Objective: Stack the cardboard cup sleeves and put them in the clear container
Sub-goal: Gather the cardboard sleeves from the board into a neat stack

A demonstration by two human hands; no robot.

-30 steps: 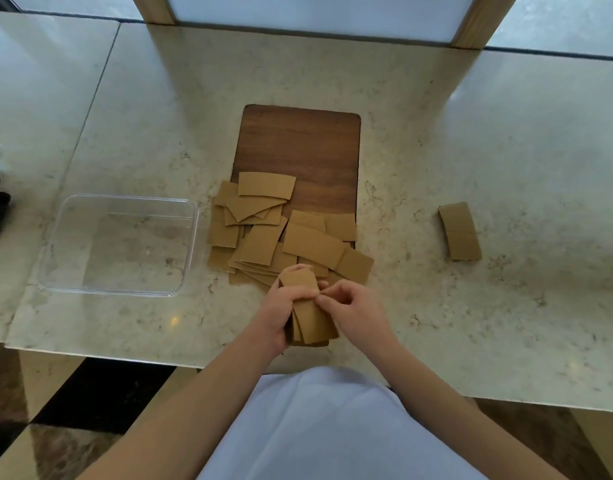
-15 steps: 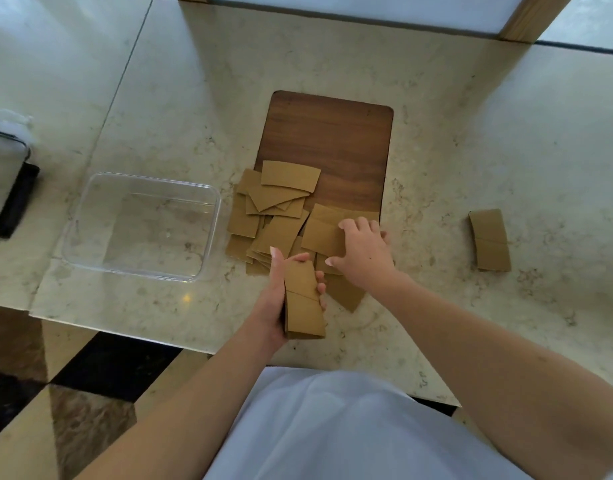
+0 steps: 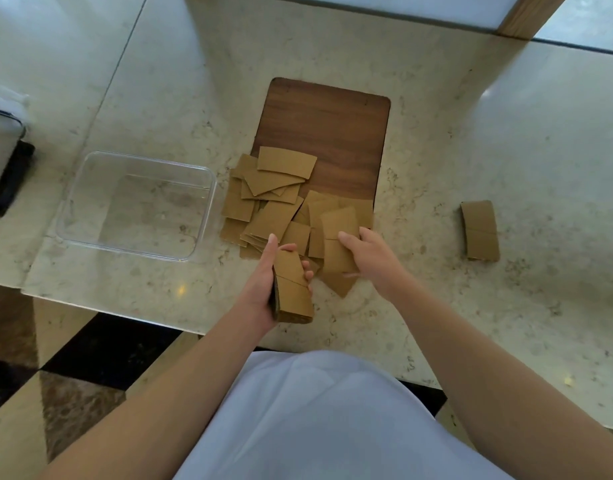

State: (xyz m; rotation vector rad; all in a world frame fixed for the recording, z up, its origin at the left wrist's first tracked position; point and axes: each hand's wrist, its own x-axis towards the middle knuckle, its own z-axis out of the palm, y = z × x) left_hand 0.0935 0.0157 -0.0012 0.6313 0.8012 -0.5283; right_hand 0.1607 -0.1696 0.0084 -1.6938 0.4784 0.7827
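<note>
A loose pile of flat brown cardboard sleeves [image 3: 274,206] lies across the front of a wooden board [image 3: 336,133] and onto the marble counter. My left hand [image 3: 263,282] grips a stack of sleeves [image 3: 293,289] near the counter's front edge. My right hand [image 3: 371,254] holds a single sleeve [image 3: 338,240] lifted off the right side of the pile, thumb on top. The clear container [image 3: 135,204] stands left of the pile with nothing in it.
A separate small stack of sleeves [image 3: 480,235] lies on the counter to the right. A grey and black object [image 3: 3,161] sits at the far left edge. The counter's front edge runs just below my hands.
My right hand left the stack, reached into the pile and took up one sleeve. The left hand kept hold of the stack. The camera view shifted closer and to the left.
</note>
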